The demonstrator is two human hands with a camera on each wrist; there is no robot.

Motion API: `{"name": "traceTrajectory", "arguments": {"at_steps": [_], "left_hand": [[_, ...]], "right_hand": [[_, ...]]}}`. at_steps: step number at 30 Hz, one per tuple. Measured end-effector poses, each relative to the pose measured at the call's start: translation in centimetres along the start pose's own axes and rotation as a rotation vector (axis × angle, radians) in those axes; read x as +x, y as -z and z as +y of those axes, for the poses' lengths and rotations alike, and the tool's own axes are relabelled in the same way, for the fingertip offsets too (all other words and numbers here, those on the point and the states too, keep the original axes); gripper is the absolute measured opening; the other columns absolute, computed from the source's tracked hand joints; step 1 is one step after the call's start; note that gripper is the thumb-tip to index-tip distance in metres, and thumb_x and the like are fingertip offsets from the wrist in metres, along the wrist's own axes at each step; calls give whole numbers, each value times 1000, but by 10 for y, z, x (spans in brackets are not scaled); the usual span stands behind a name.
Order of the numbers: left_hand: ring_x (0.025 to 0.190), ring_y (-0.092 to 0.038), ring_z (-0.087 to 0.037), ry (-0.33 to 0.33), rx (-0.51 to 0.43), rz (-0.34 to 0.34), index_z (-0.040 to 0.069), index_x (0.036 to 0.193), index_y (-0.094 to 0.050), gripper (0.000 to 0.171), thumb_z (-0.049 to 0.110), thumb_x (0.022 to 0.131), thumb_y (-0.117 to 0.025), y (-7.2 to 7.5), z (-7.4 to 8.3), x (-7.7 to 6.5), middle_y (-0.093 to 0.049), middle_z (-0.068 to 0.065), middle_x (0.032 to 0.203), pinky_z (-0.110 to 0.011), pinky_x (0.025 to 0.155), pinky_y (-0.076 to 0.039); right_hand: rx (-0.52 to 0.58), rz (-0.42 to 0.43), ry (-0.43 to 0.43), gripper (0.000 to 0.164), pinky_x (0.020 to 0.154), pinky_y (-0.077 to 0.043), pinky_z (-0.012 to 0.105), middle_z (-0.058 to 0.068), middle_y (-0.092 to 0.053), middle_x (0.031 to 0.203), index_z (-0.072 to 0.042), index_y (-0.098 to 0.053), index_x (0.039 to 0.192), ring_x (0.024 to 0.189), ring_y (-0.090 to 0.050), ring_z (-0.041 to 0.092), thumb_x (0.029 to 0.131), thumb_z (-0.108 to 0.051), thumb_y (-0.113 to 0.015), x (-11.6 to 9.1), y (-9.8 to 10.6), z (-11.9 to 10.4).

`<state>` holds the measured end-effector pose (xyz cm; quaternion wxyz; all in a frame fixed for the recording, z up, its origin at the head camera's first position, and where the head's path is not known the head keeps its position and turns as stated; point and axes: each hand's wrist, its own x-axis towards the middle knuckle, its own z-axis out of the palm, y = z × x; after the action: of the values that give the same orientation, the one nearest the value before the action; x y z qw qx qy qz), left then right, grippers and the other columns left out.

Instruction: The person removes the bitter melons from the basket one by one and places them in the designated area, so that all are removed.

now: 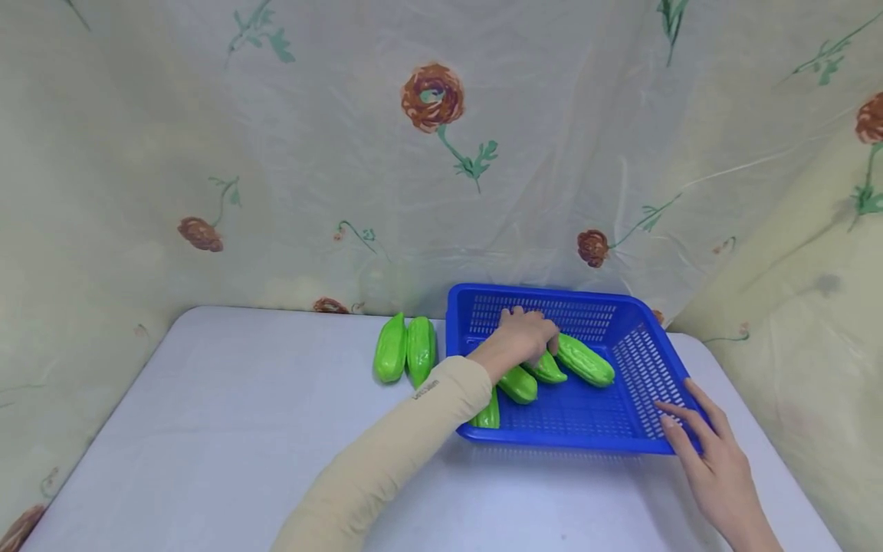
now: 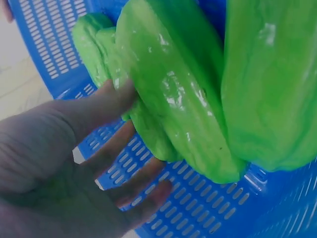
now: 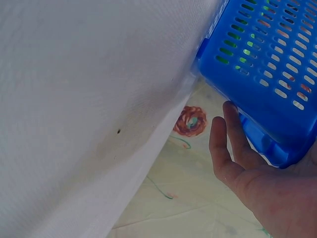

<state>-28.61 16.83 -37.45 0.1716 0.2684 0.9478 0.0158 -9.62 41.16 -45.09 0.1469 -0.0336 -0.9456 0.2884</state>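
Several shiny green bitter gourds [image 1: 585,360] lie in a blue slotted plastic basket [image 1: 552,438]. My left hand [image 1: 520,337] reaches into the basket from the left, over the gourds near its back. In the left wrist view, the left thumb overlaps the edge of a bitter gourd [image 2: 173,94], while the other fingers stretch loosely spread below it. My right hand [image 1: 717,460] holds the basket's right rim near the front corner, with fingers on both sides of the rim. The right wrist view shows two of its fingers [image 3: 218,144] at the rim.
Two more bitter gourds [image 1: 391,349] lie side by side on the white-covered table [image 1: 241,414], left of the basket. Behind the table hangs a pale floral curtain [image 1: 331,153], close to the basket's back edge. The basket stands near the table's right side.
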Motion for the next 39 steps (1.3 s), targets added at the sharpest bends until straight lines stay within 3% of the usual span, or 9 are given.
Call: {"name": "traceTrajectory", "arguments": {"at_steps": [3, 8, 14, 17, 21, 25, 30, 35, 39], "left_hand": [[156, -42, -25, 62, 22, -14, 49, 148, -60, 50, 15, 112, -53, 0, 3, 1, -50, 12, 166, -44, 132, -32], [158, -43, -26, 137, 27, 0, 40, 151, -60, 41, 28, 116, -43, -3, 5, 7, -52, 10, 165, -43, 132, -34], [142, -59, -20, 118, -28, 26, 29, 115, -72, 24, 24, 114, -49, -6, 5, 8, -67, 8, 146, -43, 129, -38], [145, -57, -19, 143, -3, -2, 38, 133, -68, 31, 26, 116, -45, -4, 8, 7, -64, 10, 151, -42, 128, -38], [154, -46, -21, 182, 36, -42, 48, 155, -53, 44, 31, 116, -42, -1, 11, 6, -52, 12, 163, -41, 126, -38], [156, -43, -23, 206, 56, -32, 47, 157, -51, 46, 32, 114, -48, -2, 13, 5, -44, 8, 169, -40, 126, -39], [160, -39, -29, 206, 27, 5, 47, 167, -33, 57, 32, 114, -48, -1, 13, 5, -32, 4, 178, -42, 130, -35], [158, -41, -32, 193, -54, 31, 43, 170, -26, 57, 27, 117, -40, 7, 15, -3, -32, 7, 178, -44, 128, -38], [158, -43, -33, 169, -109, 37, 42, 171, -22, 63, 23, 116, -45, 14, 15, -11, -34, 7, 177, -45, 127, -40]], "right_hand": [[2, -1, -3, 44, 112, -24, 90, 18, -22, 180, -4, -63, 146, 157, -24, 63, 116, -33, -48, 0, 0, -1], [8, 5, 6, 43, 112, -25, 89, 18, -23, 179, -5, -64, 145, 157, -24, 63, 116, -32, -49, -1, -1, 0], [8, 20, 14, 41, 114, -23, 88, 18, -25, 179, -4, -65, 144, 158, -24, 62, 115, -30, -50, -1, 0, 1], [12, 24, 19, 41, 115, -23, 88, 18, -25, 179, -5, -65, 143, 158, -25, 62, 115, -30, -50, 0, -1, 0], [17, 29, 26, 40, 115, -24, 88, 17, -26, 179, -5, -66, 143, 158, -25, 62, 115, -30, -51, 0, -2, 0], [14, 19, 20, 41, 115, -23, 88, 16, -25, 179, -6, -65, 144, 158, -24, 61, 115, -31, -50, -1, -2, 0], [9, 2, 6, 43, 114, -23, 89, 17, -23, 180, -5, -64, 145, 158, -23, 63, 115, -32, -49, -1, -2, 1], [0, -7, -6, 44, 114, -22, 90, 17, -21, 180, -5, -63, 146, 158, -22, 64, 116, -33, -48, 0, -1, 0], [2, 1, 1, 43, 113, -23, 89, 17, -22, 180, -5, -64, 145, 157, -24, 64, 116, -33, -49, 0, -2, 1]]}}
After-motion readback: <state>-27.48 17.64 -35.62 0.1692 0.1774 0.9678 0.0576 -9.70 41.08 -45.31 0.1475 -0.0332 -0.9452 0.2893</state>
